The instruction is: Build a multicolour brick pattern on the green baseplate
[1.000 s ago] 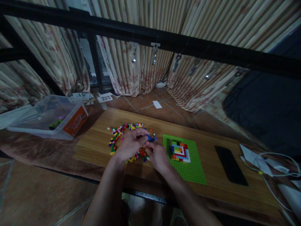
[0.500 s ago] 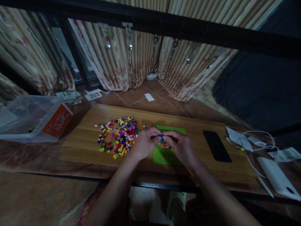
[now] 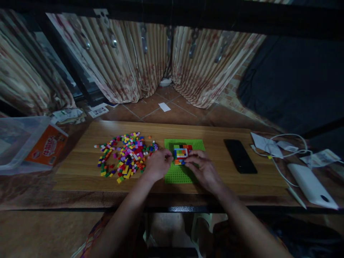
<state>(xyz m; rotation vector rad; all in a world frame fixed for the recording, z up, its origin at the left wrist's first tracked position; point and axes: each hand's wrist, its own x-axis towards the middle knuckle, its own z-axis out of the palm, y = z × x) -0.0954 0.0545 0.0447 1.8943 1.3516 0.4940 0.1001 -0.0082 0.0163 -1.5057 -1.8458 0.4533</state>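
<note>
Green studded baseplate [image 3: 179,174] carries a blocky brick build [image 3: 181,153]; both hands' fingers [image 3: 194,157] pinch it.

brick build [image 3: 181,153]: multicoloured, flat, square | on green baseplate [image 3: 182,173] | baseplate flat on wooden board

I can read no text: the orange label [image 3: 46,147] left of the table [image 3: 80,168] carries print too blurred to decipher.
</note>
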